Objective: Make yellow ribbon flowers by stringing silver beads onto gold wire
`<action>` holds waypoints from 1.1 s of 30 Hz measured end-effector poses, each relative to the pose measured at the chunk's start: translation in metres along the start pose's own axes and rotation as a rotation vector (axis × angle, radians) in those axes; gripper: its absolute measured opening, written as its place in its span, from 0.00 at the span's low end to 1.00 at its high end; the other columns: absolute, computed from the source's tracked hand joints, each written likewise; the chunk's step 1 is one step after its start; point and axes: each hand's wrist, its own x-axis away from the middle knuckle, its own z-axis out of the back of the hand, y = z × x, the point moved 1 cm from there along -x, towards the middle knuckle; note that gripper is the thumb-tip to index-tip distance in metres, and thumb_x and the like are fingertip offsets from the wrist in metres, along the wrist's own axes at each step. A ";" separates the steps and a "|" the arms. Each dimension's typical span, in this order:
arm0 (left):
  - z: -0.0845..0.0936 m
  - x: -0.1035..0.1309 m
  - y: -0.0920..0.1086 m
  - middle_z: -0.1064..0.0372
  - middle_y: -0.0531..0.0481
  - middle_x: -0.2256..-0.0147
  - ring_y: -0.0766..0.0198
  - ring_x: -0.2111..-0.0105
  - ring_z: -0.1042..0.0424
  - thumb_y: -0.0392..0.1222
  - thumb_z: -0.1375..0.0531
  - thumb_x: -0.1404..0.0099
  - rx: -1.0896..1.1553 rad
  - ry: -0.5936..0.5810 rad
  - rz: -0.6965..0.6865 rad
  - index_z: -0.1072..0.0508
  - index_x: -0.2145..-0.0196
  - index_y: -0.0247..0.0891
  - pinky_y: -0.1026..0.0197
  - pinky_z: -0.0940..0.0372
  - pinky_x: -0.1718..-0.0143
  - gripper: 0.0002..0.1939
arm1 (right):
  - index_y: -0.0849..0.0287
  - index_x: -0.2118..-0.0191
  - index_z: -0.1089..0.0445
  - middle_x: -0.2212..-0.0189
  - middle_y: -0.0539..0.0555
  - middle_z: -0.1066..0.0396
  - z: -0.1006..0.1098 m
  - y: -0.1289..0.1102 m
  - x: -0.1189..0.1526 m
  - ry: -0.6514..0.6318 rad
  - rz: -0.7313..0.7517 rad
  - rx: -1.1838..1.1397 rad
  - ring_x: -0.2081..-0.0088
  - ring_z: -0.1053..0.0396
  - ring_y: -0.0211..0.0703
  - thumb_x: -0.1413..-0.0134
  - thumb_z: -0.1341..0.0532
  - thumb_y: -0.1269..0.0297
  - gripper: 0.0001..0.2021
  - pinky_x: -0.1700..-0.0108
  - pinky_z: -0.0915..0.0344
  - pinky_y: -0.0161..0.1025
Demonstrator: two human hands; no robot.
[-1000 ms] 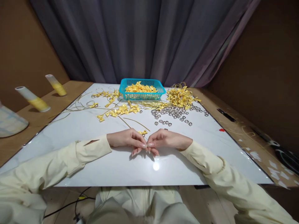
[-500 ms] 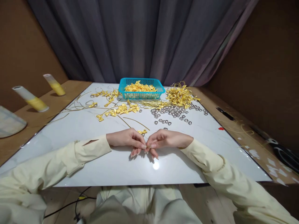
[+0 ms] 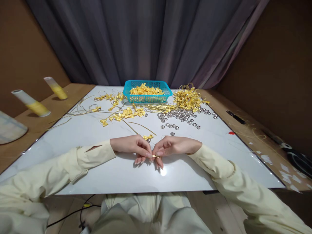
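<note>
My left hand (image 3: 140,148) and my right hand (image 3: 168,148) meet above the front of the white tabletop. Between their fingertips runs a short piece of thin gold cord (image 3: 156,156), pinched by both; its ends are hidden by the fingers. Just beyond the hands lies a yellow ribbon bow (image 3: 147,137) with a silver bead (image 3: 149,140) beside or on it; I cannot tell if they are joined. Farther off, loose gold cord (image 3: 142,125) lies on the table, near more yellow bows (image 3: 128,113).
A teal basket (image 3: 147,99) of yellow bows stands at the back. Right of it are a heap of corded bows (image 3: 187,98) and scattered silver heart-shaped beads (image 3: 180,114). Two yellow-wound tubes (image 3: 36,106) stand left. Black snips (image 3: 236,117) and scissors (image 3: 296,157) lie right.
My fingertips have shifted slightly, and more of the gold cord now shows between them. The bow beyond the hands is a little more visible. The view has moved very slightly.
</note>
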 end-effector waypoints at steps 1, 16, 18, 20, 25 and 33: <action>0.000 0.000 0.000 0.30 0.52 0.80 0.71 0.82 0.31 0.43 0.36 0.43 -0.001 0.000 0.003 0.24 0.69 0.31 0.70 0.35 0.77 0.10 | 0.68 0.64 0.30 0.75 0.53 0.28 0.000 -0.001 0.000 0.005 -0.008 0.014 0.67 0.30 0.37 0.42 0.43 0.61 0.13 0.56 0.37 0.39; 0.003 0.000 -0.002 0.30 0.52 0.80 0.72 0.82 0.32 0.42 0.36 0.42 0.010 0.005 0.010 0.25 0.71 0.31 0.70 0.36 0.78 0.09 | 0.67 0.67 0.27 0.78 0.51 0.27 -0.003 0.001 -0.002 0.168 -0.067 0.088 0.72 0.31 0.33 0.49 0.36 0.61 0.12 0.64 0.36 0.33; 0.004 0.000 -0.003 0.29 0.52 0.80 0.71 0.82 0.32 0.42 0.36 0.43 0.017 0.003 0.007 0.25 0.70 0.31 0.70 0.35 0.78 0.09 | 0.67 0.67 0.27 0.78 0.51 0.27 -0.003 0.001 -0.002 0.176 -0.068 0.079 0.72 0.30 0.33 0.50 0.36 0.61 0.12 0.64 0.36 0.33; 0.004 0.000 -0.003 0.29 0.52 0.79 0.71 0.82 0.32 0.42 0.35 0.43 0.025 -0.007 0.004 0.24 0.69 0.31 0.69 0.35 0.77 0.10 | 0.67 0.67 0.27 0.78 0.51 0.27 -0.003 0.001 -0.002 0.183 -0.078 0.070 0.72 0.30 0.34 0.50 0.36 0.60 0.12 0.64 0.36 0.33; 0.006 0.000 -0.004 0.29 0.51 0.80 0.70 0.81 0.31 0.42 0.34 0.44 0.041 -0.023 0.007 0.24 0.68 0.31 0.70 0.35 0.77 0.10 | 0.67 0.68 0.27 0.78 0.51 0.27 -0.003 0.000 -0.002 0.170 -0.085 0.044 0.74 0.30 0.34 0.52 0.35 0.59 0.12 0.63 0.36 0.34; 0.005 0.001 -0.002 0.30 0.53 0.80 0.71 0.81 0.31 0.41 0.34 0.45 0.039 -0.019 0.022 0.24 0.68 0.32 0.71 0.35 0.77 0.10 | 0.67 0.69 0.27 0.78 0.51 0.27 -0.004 0.000 -0.003 0.169 -0.080 0.033 0.73 0.30 0.34 0.51 0.35 0.62 0.11 0.63 0.35 0.33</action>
